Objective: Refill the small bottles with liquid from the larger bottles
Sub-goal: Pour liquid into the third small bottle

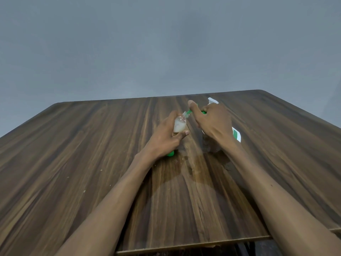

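My left hand (166,134) grips a small clear bottle (180,125) holding whitish liquid, its open neck tilted up to the right. My right hand (212,121) holds a larger spray bottle (237,134) with a white and green label and a white trigger head (212,101). The sprayer's green nozzle (188,112) points into the small bottle's mouth. A green cap (170,154) lies on the wooden table (92,154) just under my left wrist. Most of the large bottle's body is hidden behind my right hand.
A wet patch (184,170) darkens the wood between my forearms. The table's far edge (166,97) meets a plain grey wall. The near edge (193,243) runs under my arms, with a dark gap below it.
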